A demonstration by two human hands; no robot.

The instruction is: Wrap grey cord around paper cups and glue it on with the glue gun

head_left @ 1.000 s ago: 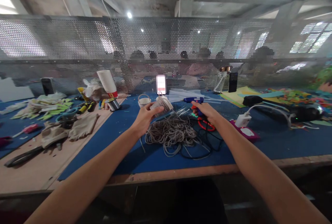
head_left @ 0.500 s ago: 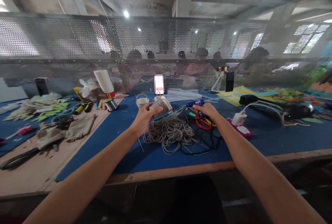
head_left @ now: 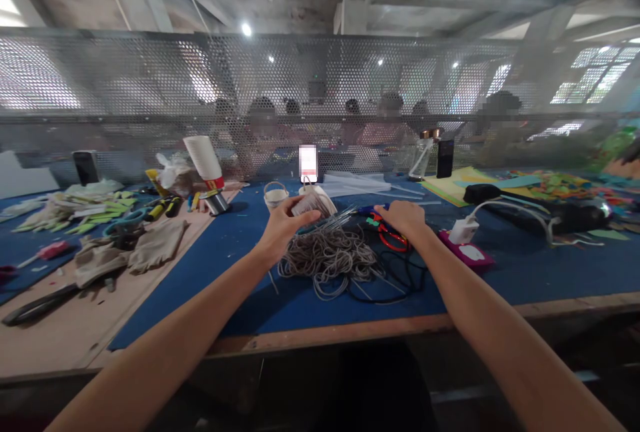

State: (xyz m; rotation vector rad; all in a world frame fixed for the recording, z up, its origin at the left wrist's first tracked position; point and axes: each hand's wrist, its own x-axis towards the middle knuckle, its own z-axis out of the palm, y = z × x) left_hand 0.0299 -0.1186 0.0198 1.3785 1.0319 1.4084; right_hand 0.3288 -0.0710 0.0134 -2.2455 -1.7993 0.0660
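My left hand [head_left: 280, 227] is closed around a small cup wrapped in greyish cord [head_left: 310, 205], which lies tilted on its side. To the right, my right hand [head_left: 409, 220] grips a blue glue gun [head_left: 367, 209], seen partly beneath the fingers. Clear thin sticks or strands [head_left: 341, 217] lie between the two hands. Red-handled scissors [head_left: 393, 240] rest just below my right hand. A loose heap of grey cord [head_left: 333, 259] spreads on the blue mat in front. Behind my left hand stands a small pale basket with a handle [head_left: 275, 200].
A lit phone [head_left: 309, 164] stands at the back before a perforated metal screen [head_left: 320, 72]. Stacked paper cups [head_left: 203, 160], gloves [head_left: 157, 245] and cutters [head_left: 165, 207] lie left. On the right are a white charger [head_left: 463, 231], black cable [head_left: 385, 299] and coloured paper scraps [head_left: 550, 185].
My right hand has turned over the glue gun and covers more of it. The wrapped cup in my left hand has tilted slightly. The view has shifted a little.
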